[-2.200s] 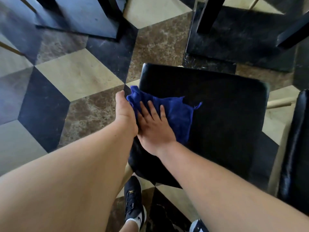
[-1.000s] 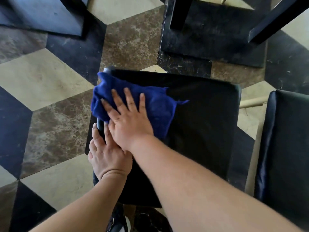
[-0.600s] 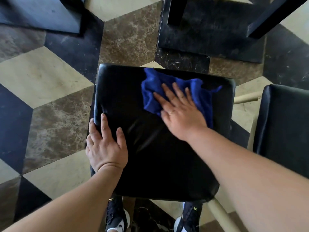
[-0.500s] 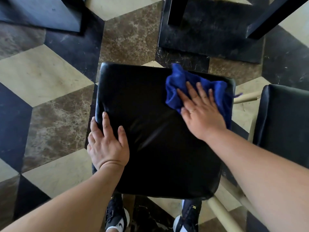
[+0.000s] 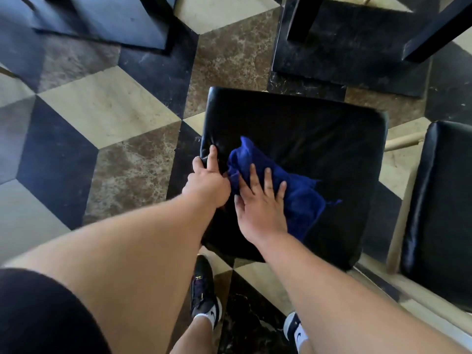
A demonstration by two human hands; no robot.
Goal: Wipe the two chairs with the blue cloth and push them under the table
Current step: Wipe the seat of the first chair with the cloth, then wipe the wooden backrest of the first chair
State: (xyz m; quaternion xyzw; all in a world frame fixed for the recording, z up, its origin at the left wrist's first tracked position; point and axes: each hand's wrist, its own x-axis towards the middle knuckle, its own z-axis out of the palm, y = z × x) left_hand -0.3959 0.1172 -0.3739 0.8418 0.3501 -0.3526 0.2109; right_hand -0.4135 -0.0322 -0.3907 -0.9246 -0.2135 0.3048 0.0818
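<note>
A chair with a black padded seat (image 5: 319, 139) stands right below me. The crumpled blue cloth (image 5: 301, 192) lies on the seat's left half. My right hand (image 5: 260, 203) presses flat on the cloth, fingers spread. My left hand (image 5: 207, 180) grips the seat's left edge, thumb over the side. A second black chair seat (image 5: 441, 200) stands at the right, partly cut off by the frame.
A black table base (image 5: 357, 57) with dark legs lies on the floor just beyond the chair. Another dark base (image 5: 107, 19) sits at the top left. The floor is patterned tile in cream, brown and black. My shoes (image 5: 204, 290) are below the seat.
My right hand has swept the cloth from the seat's far right corner back to its left side. My left hand has shifted from lying flat on the seat to gripping its left edge.
</note>
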